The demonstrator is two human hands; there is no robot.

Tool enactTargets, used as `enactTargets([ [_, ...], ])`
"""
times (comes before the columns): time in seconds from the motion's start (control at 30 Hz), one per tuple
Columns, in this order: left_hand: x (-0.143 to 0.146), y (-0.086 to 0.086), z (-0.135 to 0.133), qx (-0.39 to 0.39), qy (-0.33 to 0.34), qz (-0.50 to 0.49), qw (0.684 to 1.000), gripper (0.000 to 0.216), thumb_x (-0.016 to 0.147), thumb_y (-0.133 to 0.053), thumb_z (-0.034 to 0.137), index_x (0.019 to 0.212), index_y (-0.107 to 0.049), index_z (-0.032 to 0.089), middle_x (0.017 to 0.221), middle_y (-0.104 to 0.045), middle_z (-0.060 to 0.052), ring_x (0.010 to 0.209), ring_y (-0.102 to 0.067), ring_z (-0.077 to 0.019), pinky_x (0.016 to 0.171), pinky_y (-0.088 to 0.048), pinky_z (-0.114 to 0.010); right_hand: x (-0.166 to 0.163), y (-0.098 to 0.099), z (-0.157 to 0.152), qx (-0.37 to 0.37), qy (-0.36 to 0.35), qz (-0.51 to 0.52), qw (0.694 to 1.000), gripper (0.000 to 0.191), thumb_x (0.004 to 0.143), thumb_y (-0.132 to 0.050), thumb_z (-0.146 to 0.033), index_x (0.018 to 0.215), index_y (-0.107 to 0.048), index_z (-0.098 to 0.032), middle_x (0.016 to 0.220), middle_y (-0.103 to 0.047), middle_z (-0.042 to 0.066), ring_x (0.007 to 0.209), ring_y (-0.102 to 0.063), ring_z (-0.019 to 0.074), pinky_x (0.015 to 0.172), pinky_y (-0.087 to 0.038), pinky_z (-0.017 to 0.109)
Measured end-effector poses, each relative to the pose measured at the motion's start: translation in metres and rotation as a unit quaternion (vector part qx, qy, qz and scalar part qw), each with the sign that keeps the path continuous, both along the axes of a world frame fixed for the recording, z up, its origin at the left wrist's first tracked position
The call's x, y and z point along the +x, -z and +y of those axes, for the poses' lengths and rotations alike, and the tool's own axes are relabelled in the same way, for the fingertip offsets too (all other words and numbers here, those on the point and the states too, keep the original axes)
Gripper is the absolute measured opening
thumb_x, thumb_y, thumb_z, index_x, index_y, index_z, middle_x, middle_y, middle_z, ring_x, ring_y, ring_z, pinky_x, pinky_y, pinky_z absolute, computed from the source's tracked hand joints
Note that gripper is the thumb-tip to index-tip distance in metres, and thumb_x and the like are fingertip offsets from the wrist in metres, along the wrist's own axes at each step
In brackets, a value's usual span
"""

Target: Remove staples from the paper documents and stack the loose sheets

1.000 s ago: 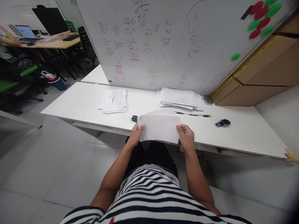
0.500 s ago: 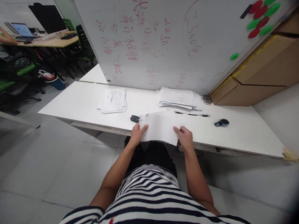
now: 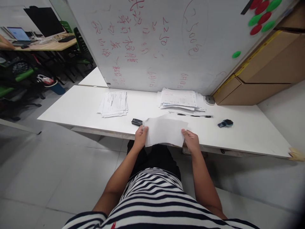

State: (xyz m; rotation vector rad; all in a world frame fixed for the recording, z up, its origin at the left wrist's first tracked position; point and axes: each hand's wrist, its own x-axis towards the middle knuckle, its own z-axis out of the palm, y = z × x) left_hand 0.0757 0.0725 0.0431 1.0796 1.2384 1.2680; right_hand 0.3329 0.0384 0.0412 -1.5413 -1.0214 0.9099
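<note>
White paper sheets (image 3: pixel 164 131) are held over the front edge of the desk, their visible face blank. My left hand (image 3: pixel 141 137) pinches the left edge, thumb on top. At the right edge, my right hand (image 3: pixel 191 140) grips the paper the same way, its thumb lying on the face. Just behind my left hand a black stapler (image 3: pixel 136 122) rests on the desk, partly covered by the paper. A stack of printed sheets (image 3: pixel 114 104) lies to the left. Behind the held paper is a thicker, uneven stack of papers (image 3: pixel 178 98).
The white desk (image 3: pixel 247 133) meets a whiteboard (image 3: pixel 143 47) with red writing. Cardboard boxes (image 3: pixel 264 73) stand at the back right. A small dark blue object (image 3: pixel 225 123) lies on the right. At far left are another desk, a monitor (image 3: pixel 44 22) and a bin (image 3: pixel 55 87).
My right hand has shifted slightly right to the paper's edge, and the sheets look flatter. The whole view has moved a little; both hands keep hold of the paper.
</note>
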Motion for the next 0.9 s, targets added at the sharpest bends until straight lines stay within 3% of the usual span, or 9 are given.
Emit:
enactTargets([
  [0.2, -0.013, -0.007, -0.003, -0.095, 0.054, -0.18, 0.978, 0.043, 0.075, -0.071, 0.046, 0.104, -0.067, 0.015, 0.091, -0.071, -0.005, 0.081, -0.063, -0.0166, 0.074, -0.047, -0.026, -0.011, 0.005, 0.003, 0.014, 0.056, 0.062, 0.996, 0.041, 0.072, -0.067, -0.059, 0.071, -0.067, -0.017, 0.067, -0.06, -0.001, 0.066, -0.053, 0.0148, 0.06, -0.043, 0.026],
  [0.4, -0.034, -0.014, -0.008, -0.157, 0.102, -0.262, 0.947, 0.039, 0.074, -0.074, 0.037, 0.1, -0.07, 0.008, 0.092, -0.073, -0.011, 0.084, -0.068, -0.0225, 0.081, -0.051, -0.033, -0.025, 0.004, 0.007, 0.013, 0.067, 0.17, 0.983, 0.041, 0.06, -0.079, -0.053, 0.077, -0.068, -0.017, 0.069, -0.064, -0.001, 0.067, -0.059, 0.0162, 0.064, -0.05, 0.03],
  [0.57, -0.046, -0.009, -0.016, -0.155, 0.076, -0.297, 0.939, 0.037, 0.075, -0.074, 0.033, 0.1, -0.07, 0.007, 0.095, -0.073, -0.013, 0.091, -0.069, -0.0253, 0.087, -0.052, -0.036, -0.037, 0.001, 0.011, 0.01, 0.12, 0.193, 0.974, 0.042, 0.053, -0.085, -0.045, 0.079, -0.065, -0.018, 0.066, -0.063, -0.004, 0.06, -0.057, 0.012, 0.062, -0.049, 0.027],
  [0.77, -0.072, -0.005, -0.037, -0.136, -0.039, -0.291, 0.946, 0.036, 0.071, -0.076, 0.035, 0.095, -0.07, 0.009, 0.088, -0.074, -0.011, 0.089, -0.07, -0.0259, 0.084, -0.055, -0.035, -0.05, -0.011, 0.018, -0.007, 0.091, 0.13, 0.987, 0.044, 0.059, -0.078, -0.054, 0.078, -0.057, -0.021, 0.061, -0.061, -0.006, 0.051, -0.053, 0.0115, 0.052, -0.045, 0.025],
  [0.9, -0.11, 0.009, -0.062, -0.178, -0.11, -0.261, 0.942, 0.039, 0.067, -0.078, 0.037, 0.094, -0.069, 0.01, 0.079, -0.074, -0.009, 0.084, -0.07, -0.0271, 0.076, -0.057, -0.035, -0.059, -0.025, 0.047, 0.01, 0.033, 0.057, 0.998, 0.044, 0.066, -0.071, -0.058, 0.084, -0.06, -0.02, 0.063, -0.063, -0.002, 0.054, -0.054, 0.0139, 0.053, -0.044, 0.027],
])
